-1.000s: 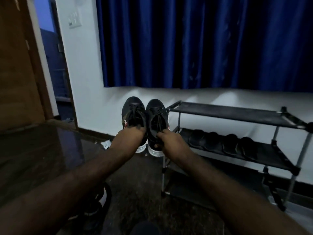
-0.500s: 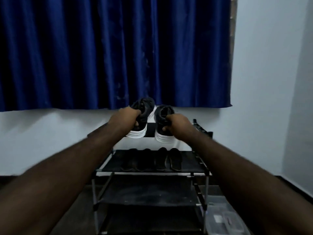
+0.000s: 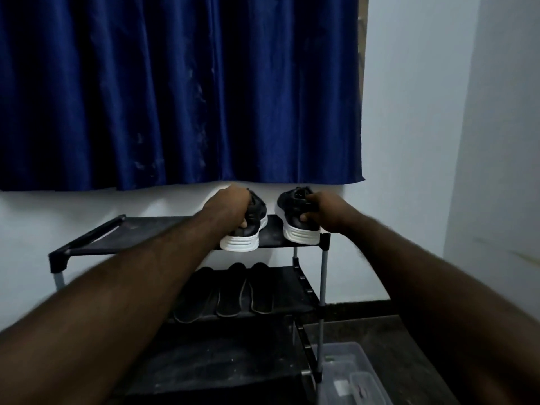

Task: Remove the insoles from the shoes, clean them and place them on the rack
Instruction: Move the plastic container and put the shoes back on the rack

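Insoles (image 3: 230,290) are already lying on the rack's (image 3: 87,247) middle shelf, so looks nearly done. Left hand (image 3: 230,207) and right hand (image 3: 327,210) each grip a shoe, both shoes (image 3: 295,217) landing on top shelf.

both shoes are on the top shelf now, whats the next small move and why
Probably let go and draw both hands back. The left hand grips the left shoe and the right hand the right shoe; both soles appear to rest on the rack's top shelf, with insoles lying on the shelf below.
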The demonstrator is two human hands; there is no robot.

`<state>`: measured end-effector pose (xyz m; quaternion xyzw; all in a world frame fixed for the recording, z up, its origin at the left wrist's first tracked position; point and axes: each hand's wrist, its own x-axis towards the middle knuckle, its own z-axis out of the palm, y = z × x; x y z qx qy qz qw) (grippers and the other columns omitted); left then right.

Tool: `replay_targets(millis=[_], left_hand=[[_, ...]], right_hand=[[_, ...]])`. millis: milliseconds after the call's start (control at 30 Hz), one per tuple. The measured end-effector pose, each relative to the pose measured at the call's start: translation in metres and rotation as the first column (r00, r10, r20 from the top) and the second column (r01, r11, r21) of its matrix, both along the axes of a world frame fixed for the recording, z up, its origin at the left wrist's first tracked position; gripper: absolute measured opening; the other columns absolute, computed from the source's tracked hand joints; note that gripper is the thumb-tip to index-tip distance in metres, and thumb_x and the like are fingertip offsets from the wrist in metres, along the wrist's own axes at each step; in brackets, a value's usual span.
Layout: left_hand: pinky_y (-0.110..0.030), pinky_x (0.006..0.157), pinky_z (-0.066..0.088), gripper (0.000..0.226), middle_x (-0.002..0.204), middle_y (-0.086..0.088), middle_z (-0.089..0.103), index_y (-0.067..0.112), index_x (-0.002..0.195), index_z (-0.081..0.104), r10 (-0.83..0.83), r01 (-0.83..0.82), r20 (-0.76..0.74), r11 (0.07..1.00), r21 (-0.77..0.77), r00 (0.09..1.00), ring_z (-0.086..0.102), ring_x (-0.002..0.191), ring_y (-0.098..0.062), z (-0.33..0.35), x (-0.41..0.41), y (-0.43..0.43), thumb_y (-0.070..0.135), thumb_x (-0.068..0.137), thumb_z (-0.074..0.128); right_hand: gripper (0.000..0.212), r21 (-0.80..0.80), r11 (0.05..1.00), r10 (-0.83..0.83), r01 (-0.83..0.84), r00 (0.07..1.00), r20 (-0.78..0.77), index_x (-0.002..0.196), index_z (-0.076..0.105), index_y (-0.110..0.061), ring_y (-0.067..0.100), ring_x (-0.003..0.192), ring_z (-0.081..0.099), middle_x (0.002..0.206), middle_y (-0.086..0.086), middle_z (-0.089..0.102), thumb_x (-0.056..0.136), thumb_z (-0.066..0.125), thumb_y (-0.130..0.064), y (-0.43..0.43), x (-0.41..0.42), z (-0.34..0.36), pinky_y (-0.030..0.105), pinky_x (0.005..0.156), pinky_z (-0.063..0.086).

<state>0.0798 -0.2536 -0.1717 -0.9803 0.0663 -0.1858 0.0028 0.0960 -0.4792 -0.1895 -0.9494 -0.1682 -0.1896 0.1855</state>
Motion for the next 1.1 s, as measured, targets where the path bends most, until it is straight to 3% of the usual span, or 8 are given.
replay_targets(millis=[100,267,333,433,500,600,800,1100], left_hand=[[-0.030,0.070,0.043,0.034,0.105,-0.011,0.067,0.012,0.107,0.070,0.025,-0.025,-0.002,0.999,-0.023,1.000,0.064,0.098,-0.028,-0.001,0.005,-0.009,0.018,0.075,0.079],[-0.025,0.066,0.039,0.019,0.075,0.001,0.058,0.014,0.094,0.071,-0.032,0.041,0.071,0.991,-0.131,0.997,0.054,0.073,-0.019,-0.003,0.001,-0.022,0.011,0.075,0.072],[-0.028,0.069,0.041,0.018,0.090,-0.004,0.062,0.014,0.093,0.066,-0.047,0.064,0.130,0.990,-0.129,0.990,0.057,0.082,-0.022,-0.011,0.002,-0.020,0.014,0.076,0.073],[-0.036,0.085,0.045,0.051,0.120,-0.009,0.052,0.015,0.122,0.052,-0.060,0.107,0.215,0.971,-0.215,0.975,0.056,0.107,-0.030,-0.032,0.004,-0.009,0.029,0.079,0.075],[-0.038,0.090,0.045,0.081,0.126,-0.011,0.049,0.014,0.134,0.040,-0.042,0.122,0.218,0.922,-0.368,0.975,0.053,0.113,-0.030,-0.050,0.007,0.003,0.039,0.070,0.082],[-0.033,0.090,0.045,0.103,0.120,0.002,0.054,0.012,0.137,0.033,-0.130,0.120,0.025,0.809,-0.575,0.991,0.055,0.114,-0.019,-0.072,0.013,0.018,0.046,0.059,0.090],[-0.028,0.090,0.048,0.072,0.117,0.008,0.068,0.027,0.124,0.058,-0.202,0.198,0.048,0.839,-0.506,0.978,0.064,0.106,-0.012,-0.091,0.023,0.028,0.050,0.061,0.085],[-0.028,0.086,0.048,0.061,0.118,0.003,0.069,0.028,0.119,0.063,-0.165,0.188,0.090,0.820,-0.541,0.982,0.063,0.108,-0.019,-0.087,0.016,0.012,0.060,0.069,0.077]], right_hand=[[0.033,-0.030,1.000,0.004,-0.004,1.000,0.006,0.116,0.065,-0.008,0.027,0.100,0.060,0.108,0.012,0.065,0.086,0.070,-0.021,0.000,0.006,-0.003,0.033,0.086,0.047],[0.038,0.004,1.000,0.027,-0.027,1.000,-0.003,0.119,0.063,-0.009,0.025,0.102,0.061,0.111,0.010,0.065,0.084,0.073,-0.019,0.005,0.013,-0.007,0.034,0.089,0.049],[0.039,0.071,0.997,0.041,-0.043,0.999,0.021,0.119,0.062,-0.011,0.026,0.104,0.061,0.112,0.010,0.066,0.082,0.073,-0.018,0.005,0.014,-0.012,0.031,0.087,0.047],[0.054,0.216,0.974,0.047,-0.066,0.995,0.090,0.130,0.053,-0.013,0.026,0.113,0.058,0.122,0.008,0.063,0.081,0.075,-0.021,0.005,0.011,-0.024,0.025,0.087,0.042],[0.082,0.331,0.942,0.025,-0.043,0.998,0.058,0.145,0.033,-0.012,0.028,0.125,0.051,0.137,0.011,0.052,0.079,0.078,-0.029,0.002,0.009,-0.037,0.026,0.096,0.038],[0.115,0.370,0.927,-0.033,0.062,0.996,-0.083,0.153,0.010,-0.012,0.031,0.132,0.045,0.147,0.014,0.044,0.071,0.080,-0.052,-0.006,0.011,-0.056,0.042,0.110,0.036],[0.069,0.428,0.903,0.070,-0.021,0.993,-0.100,0.128,0.053,-0.015,0.011,0.097,0.055,0.121,0.001,0.063,0.073,0.080,-0.047,-0.009,0.009,-0.077,0.023,0.080,0.040],[0.066,0.421,0.907,0.067,-0.033,0.996,-0.066,0.126,0.056,-0.015,0.018,0.105,0.060,0.118,0.001,0.065,0.074,0.077,-0.051,-0.005,0.013,-0.077,0.030,0.087,0.047]])
